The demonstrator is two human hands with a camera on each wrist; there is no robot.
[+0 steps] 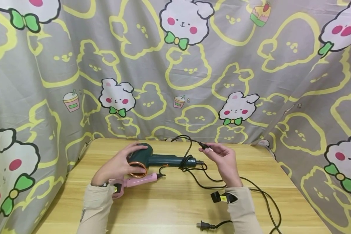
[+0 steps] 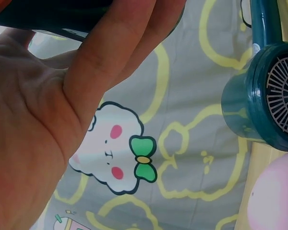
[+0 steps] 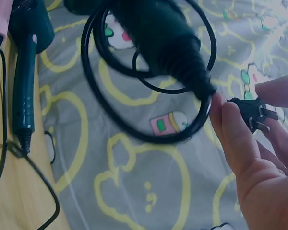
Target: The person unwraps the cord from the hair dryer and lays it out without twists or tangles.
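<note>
My left hand (image 1: 117,165) grips a dark green hair dryer (image 1: 166,160) around its barrel, which has a copper-coloured ring at the mouth. The dryer's handle points right, raised above the table, with its black cord (image 3: 98,108) looped about the handle's end. Between the thumb and fingers of my right hand (image 1: 226,162) is a black two-pin plug (image 3: 252,112), its prongs showing in the right wrist view. A pink hair dryer (image 1: 141,180) lies below my left hand, partly covered by it. Both wrist views show a second dark green hair dryer (image 2: 245,105) lying beside the pink one.
On the wooden table (image 1: 163,208), another black plug (image 1: 206,225) lies near the front, by my right forearm. Black cords (image 1: 266,195) trail across the right side. A grey curtain (image 1: 152,71) with cartoon prints hangs around the back and sides.
</note>
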